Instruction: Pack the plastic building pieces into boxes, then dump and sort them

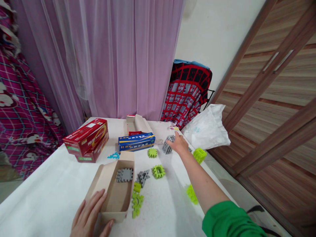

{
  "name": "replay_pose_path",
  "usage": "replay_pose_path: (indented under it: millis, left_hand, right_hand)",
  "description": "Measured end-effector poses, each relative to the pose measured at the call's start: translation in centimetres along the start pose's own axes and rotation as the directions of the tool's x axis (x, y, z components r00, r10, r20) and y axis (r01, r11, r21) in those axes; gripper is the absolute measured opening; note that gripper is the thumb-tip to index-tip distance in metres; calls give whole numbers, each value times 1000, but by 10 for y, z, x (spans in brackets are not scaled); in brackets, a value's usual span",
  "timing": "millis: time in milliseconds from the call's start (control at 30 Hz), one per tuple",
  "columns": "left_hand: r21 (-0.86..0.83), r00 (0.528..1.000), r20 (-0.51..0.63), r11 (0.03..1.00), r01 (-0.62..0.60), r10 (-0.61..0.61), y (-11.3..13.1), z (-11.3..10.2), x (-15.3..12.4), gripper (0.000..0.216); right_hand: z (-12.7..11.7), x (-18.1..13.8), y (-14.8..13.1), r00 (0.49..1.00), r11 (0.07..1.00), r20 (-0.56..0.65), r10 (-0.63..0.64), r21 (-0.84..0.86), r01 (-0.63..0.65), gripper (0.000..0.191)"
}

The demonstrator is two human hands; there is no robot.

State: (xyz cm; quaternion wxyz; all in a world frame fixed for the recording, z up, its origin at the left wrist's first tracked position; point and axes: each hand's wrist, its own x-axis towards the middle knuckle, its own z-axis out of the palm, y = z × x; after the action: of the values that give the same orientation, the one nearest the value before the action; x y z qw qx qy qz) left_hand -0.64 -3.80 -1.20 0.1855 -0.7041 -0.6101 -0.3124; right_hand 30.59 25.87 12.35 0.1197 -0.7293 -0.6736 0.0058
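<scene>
Under the right hand (178, 144), fingers closing around it, sits a gray toothed block (167, 145) at the table's far edge. Just beside that hand lie green blocks (199, 154) and a white bag (208, 130). Nearer, the left hand (89, 215) lies flat, steadying an open cardboard box (116, 191) holding a gray piece (124, 175).

Open tan cardboard box (118, 194) near; gray toothed block (167, 145) far right.

A home bedroom: lilac curtains (118, 56), cartoon bedding (22, 108), wooden sliding wardrobe doors (276, 98), cloth-covered table (49, 197)
</scene>
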Motion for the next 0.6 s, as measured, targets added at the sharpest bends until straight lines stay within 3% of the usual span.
replay_pose_path:
  millis: [200, 400, 500, 600]
  left_hand:
    - [2, 1000, -13, 1000, 0, 0, 1, 4, -3, 70]
    - [-5, 1000, -30, 1000, -5, 5, 5, 1, -1, 67]
    - [-11, 1000, -13, 1000, 16, -16, 9, -3, 1, 67]
    - [-19, 999, 2, 999, 43, -43, 12, -5, 2, 66]
  right_hand:
    - [0, 1, -5, 998, 999, 57, -5, -32, 7, 66]
    - [-2, 3, -3, 1000, 999, 25, -15, -50, 16, 59]
    - [-16, -2, -4, 999, 1000, -30, -16, 8, 16, 59]
    - [-29, -27, -17, 990, 976, -61, -124, 170, 133, 60]
